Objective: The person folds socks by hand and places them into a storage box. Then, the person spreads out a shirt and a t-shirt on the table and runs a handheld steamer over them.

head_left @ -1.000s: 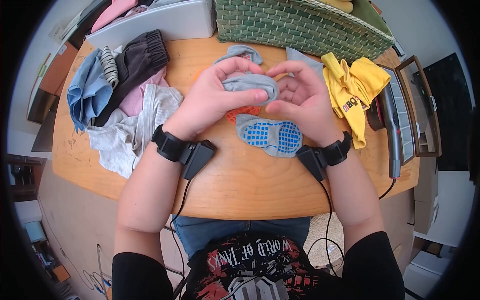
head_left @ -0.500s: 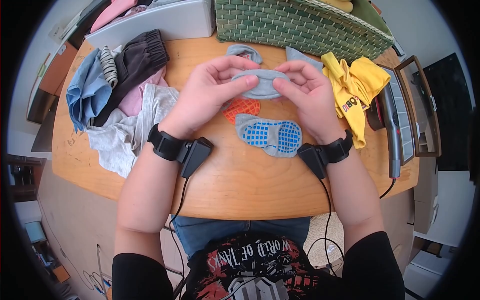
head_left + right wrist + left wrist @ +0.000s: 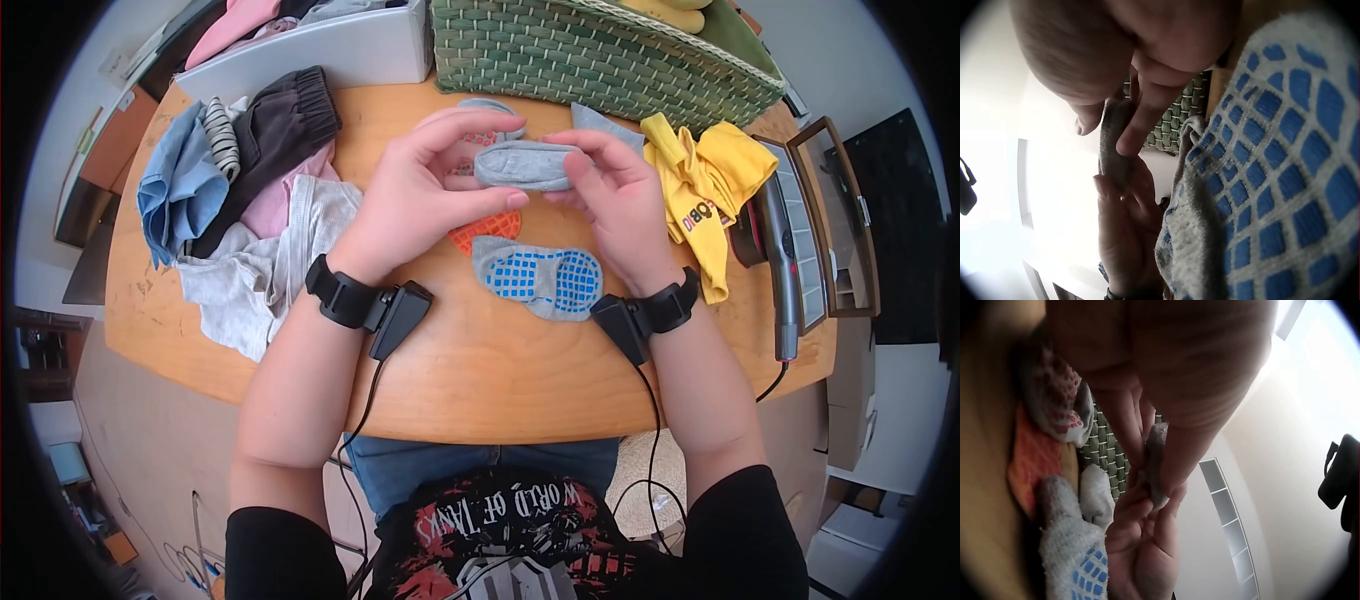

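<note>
A grey sock [image 3: 532, 166], rolled into a compact bundle, is held up between both hands above the table. My right hand [image 3: 622, 195] pinches its right end, thumb on the near face and fingers behind. Around the left end curls my left hand [image 3: 425, 185], its thumb below the bundle and fingers above and behind. Beneath the hands lies a grey sock with blue grip squares [image 3: 540, 278], flat on the wood. An orange-patterned sock sole [image 3: 487, 232] is partly hidden by the left hand. Behind it is a grey sock with red grips [image 3: 490, 106].
Left on the table [image 3: 480, 385] are a grey garment [image 3: 250, 285], dark trousers [image 3: 280, 125] and blue cloth [image 3: 180, 200]. A yellow garment [image 3: 710, 180] and a corded styling tool [image 3: 785, 270] lie right. A white bin [image 3: 320, 50] and green woven basket [image 3: 600, 70] stand behind.
The left hand went from gripping the sock bundle to letting the right hand take its right end; both thumbs pressed it, then the left thumb slid below. The bundle shifted right.
</note>
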